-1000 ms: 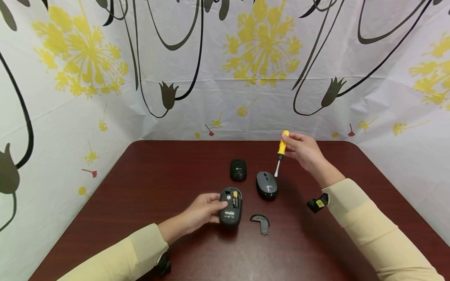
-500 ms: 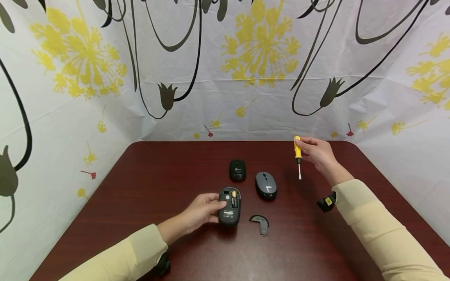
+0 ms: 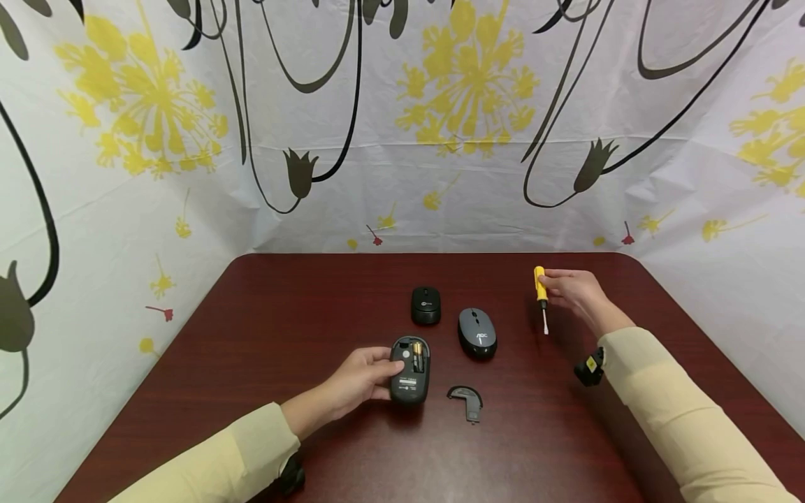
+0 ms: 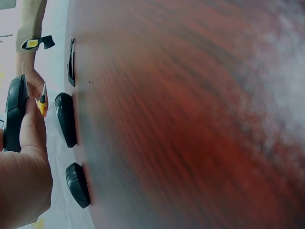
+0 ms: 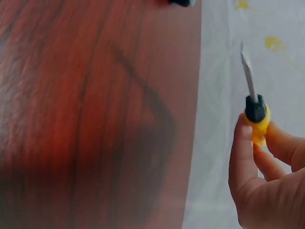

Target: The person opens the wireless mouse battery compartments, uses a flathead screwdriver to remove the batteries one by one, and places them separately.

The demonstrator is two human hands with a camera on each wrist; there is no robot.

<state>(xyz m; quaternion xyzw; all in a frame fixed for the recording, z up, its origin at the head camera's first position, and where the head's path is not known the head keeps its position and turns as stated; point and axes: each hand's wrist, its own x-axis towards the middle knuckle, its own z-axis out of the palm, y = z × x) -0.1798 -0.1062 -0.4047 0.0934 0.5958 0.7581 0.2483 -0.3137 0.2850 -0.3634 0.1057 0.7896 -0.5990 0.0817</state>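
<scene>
My left hand (image 3: 357,381) grips a dark computer mouse (image 3: 409,388), underside facing up, above the table. Its battery bay is uncovered and a battery (image 3: 418,355) shows inside. At the right, my right hand (image 3: 575,290) pinches the yellow handle of a screwdriver (image 3: 541,286) between thumb and fingers, the metal tip pointing down. The right wrist view shows the screwdriver (image 5: 256,112) with its flat blade over the table's edge. A detached battery cover (image 3: 468,402) lies on the table right of the held mouse.
A grey and black mouse (image 3: 477,332) rests upright mid-table, with a smaller black mouse (image 3: 426,305) behind it to the left. The dark red table (image 3: 283,300) ends at a patterned cloth backdrop (image 3: 390,195).
My right hand has carried the screwdriver rightward from beside the grey mouse, then lower toward the table. My left hand and its mouse stay nearly still.
</scene>
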